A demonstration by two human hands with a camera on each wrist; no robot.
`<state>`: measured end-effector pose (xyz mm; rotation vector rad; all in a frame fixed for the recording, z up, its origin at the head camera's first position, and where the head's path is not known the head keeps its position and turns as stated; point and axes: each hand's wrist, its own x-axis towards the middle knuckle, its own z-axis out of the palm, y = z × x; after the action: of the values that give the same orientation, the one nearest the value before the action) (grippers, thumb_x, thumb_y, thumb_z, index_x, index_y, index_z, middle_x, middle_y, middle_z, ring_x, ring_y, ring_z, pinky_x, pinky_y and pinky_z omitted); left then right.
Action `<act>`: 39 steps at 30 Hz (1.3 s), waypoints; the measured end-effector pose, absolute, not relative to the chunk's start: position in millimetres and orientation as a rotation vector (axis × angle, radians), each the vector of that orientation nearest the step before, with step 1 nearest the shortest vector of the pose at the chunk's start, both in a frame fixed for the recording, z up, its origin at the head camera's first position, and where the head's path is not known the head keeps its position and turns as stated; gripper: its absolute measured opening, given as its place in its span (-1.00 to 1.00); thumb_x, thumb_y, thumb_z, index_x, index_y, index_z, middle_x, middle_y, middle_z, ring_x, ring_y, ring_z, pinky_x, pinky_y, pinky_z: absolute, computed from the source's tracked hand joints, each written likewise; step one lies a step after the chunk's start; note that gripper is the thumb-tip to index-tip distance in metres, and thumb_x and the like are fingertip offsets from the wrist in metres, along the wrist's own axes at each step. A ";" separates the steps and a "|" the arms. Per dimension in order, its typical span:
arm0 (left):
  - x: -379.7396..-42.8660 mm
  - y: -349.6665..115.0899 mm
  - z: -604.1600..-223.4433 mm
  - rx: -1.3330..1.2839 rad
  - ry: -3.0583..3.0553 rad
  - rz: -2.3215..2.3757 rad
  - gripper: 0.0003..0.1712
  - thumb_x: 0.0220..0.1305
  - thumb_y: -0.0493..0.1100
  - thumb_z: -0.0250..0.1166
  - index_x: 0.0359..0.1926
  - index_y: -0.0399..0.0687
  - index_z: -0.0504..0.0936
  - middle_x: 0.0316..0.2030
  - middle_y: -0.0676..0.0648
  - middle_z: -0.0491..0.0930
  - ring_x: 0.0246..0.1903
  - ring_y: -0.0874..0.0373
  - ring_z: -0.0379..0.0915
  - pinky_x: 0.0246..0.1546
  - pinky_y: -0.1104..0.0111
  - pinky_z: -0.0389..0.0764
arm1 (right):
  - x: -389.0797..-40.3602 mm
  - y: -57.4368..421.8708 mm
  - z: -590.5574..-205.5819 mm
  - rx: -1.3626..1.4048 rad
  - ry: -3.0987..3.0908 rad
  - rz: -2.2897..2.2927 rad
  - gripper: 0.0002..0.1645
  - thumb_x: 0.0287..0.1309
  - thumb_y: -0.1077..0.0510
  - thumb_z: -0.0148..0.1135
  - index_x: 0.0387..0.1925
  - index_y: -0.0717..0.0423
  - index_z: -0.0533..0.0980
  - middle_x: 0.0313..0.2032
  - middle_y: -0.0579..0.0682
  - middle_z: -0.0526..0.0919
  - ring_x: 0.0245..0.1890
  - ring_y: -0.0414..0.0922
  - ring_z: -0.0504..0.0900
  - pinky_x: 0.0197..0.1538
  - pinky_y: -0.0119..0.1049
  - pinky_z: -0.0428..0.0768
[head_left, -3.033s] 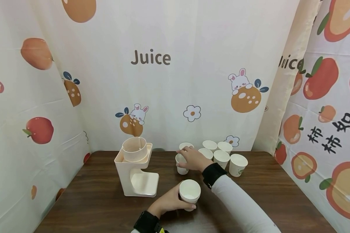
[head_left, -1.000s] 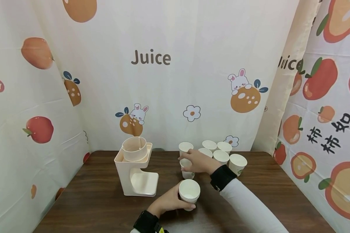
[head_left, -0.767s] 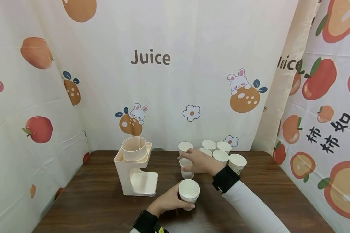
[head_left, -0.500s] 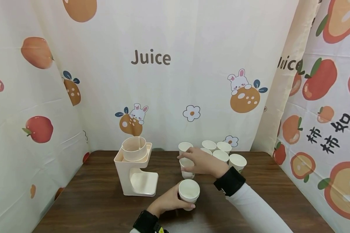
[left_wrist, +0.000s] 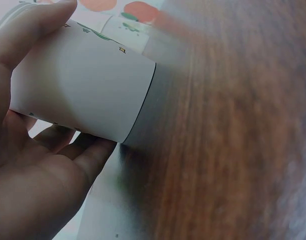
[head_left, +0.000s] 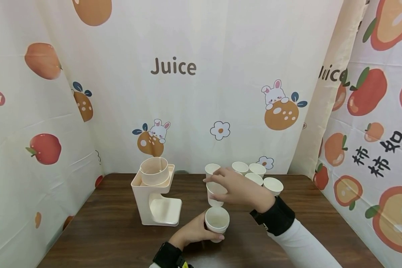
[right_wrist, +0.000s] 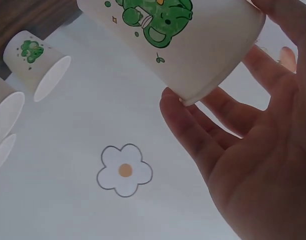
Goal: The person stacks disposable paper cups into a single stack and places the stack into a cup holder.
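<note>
My left hand (head_left: 195, 230) grips a short nested stack of white paper cups (head_left: 217, 219) near the front middle of the table, thumb on the near side. In the left wrist view the outer paper cup (left_wrist: 88, 80) tilts in the frame, with fingers curled under it. Just behind, my right hand (head_left: 239, 188) holds another paper cup (head_left: 213, 199) by its rim from above. The right wrist view shows this cup's green cartoon print (right_wrist: 163, 17), with thumb and fingers on opposite sides of the rim. Its base is out of that frame.
Several more white paper cups (head_left: 273, 184) stand at the back right, partly behind my right hand. One paper cup (head_left: 212, 169) stands directly behind the held one. A cream cup-holder-like stand (head_left: 142, 204) with a round container (head_left: 154, 172) is on the left. Printed curtains (head_left: 187, 104) enclose the dark wooden table (head_left: 104, 230).
My right hand and its paper cup have shifted right and toward me, and the right wrist has swung right and down. My left hand with the stack has stayed almost still.
</note>
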<state>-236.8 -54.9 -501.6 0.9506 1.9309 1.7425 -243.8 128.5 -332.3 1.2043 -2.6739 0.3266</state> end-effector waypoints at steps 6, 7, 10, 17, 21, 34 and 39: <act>-236.1 -55.6 -501.5 0.926 1.931 1.729 -0.21 -0.01 -0.17 0.44 0.22 0.14 0.23 0.00 -0.01 0.49 -0.03 0.08 0.42 0.04 0.10 0.37 | -231.5 127.7 -330.1 1.243 -2.657 0.318 -0.50 0.14 -0.21 0.19 0.13 -0.31 0.44 0.05 -0.18 0.47 0.00 -0.19 0.34 -0.06 -0.19 0.50; -236.1 -55.5 -501.4 0.927 1.931 1.730 -0.21 -0.01 -0.17 0.44 0.21 0.14 0.23 0.00 -0.01 0.49 -0.03 0.08 0.42 0.04 0.10 0.37 | -230.3 127.8 -330.4 1.251 -2.649 0.310 -0.50 0.14 -0.22 0.19 0.13 -0.30 0.44 0.05 -0.18 0.47 0.00 -0.20 0.34 -0.05 -0.18 0.49; -235.7 -55.3 -501.2 0.929 1.946 1.731 -0.21 -0.02 -0.17 0.44 0.21 0.15 0.23 0.00 -0.01 0.50 -0.03 0.08 0.42 0.04 0.09 0.37 | -227.4 128.8 -331.5 1.268 -2.631 0.299 -0.49 0.13 -0.22 0.19 0.14 -0.30 0.43 0.06 -0.19 0.46 0.02 -0.21 0.34 -0.02 -0.19 0.49; -235.0 -55.0 -500.3 0.911 1.978 1.727 -0.20 -0.04 -0.16 0.46 0.20 0.17 0.24 -0.01 0.01 0.50 -0.04 0.10 0.42 0.03 0.10 0.37 | -218.6 131.9 -332.1 1.262 -2.675 0.313 -0.48 0.14 -0.24 0.17 0.14 -0.34 0.41 0.06 -0.23 0.43 0.00 -0.23 0.34 -0.05 -0.21 0.51; -235.8 -54.7 -499.1 0.916 1.975 1.718 -0.20 -0.02 -0.15 0.45 0.22 0.19 0.23 0.02 0.02 0.49 -0.02 0.11 0.40 0.06 0.09 0.34 | -214.2 133.7 -334.2 1.233 -2.749 0.316 -0.48 0.15 -0.32 0.10 0.16 -0.41 0.38 0.09 -0.24 0.41 0.03 -0.24 0.33 -0.09 -0.21 0.54; -234.5 -55.5 -495.0 0.868 1.967 1.701 -0.14 0.00 -0.14 0.43 0.29 0.10 0.19 0.05 0.02 0.44 -0.02 0.10 0.39 0.04 0.10 0.37 | -215.6 134.1 -360.2 1.320 -2.748 0.392 -0.50 0.15 -0.28 0.13 0.14 -0.40 0.39 0.02 -0.24 0.44 -0.05 -0.27 0.37 -0.08 -0.25 0.52; -234.5 -55.8 -494.5 0.852 1.968 1.693 -0.16 0.00 -0.14 0.42 0.28 0.12 0.19 0.06 -0.01 0.43 -0.03 0.10 0.39 0.02 0.12 0.39 | -216.1 133.8 -371.2 1.345 -2.758 0.420 -0.49 0.13 -0.25 0.18 0.14 -0.39 0.39 0.01 -0.23 0.44 -0.03 -0.27 0.36 -0.07 -0.24 0.52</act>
<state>-234.5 -55.8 -494.5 0.8517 1.9679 1.6928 -216.1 133.8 -371.2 1.3454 -2.7580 0.4198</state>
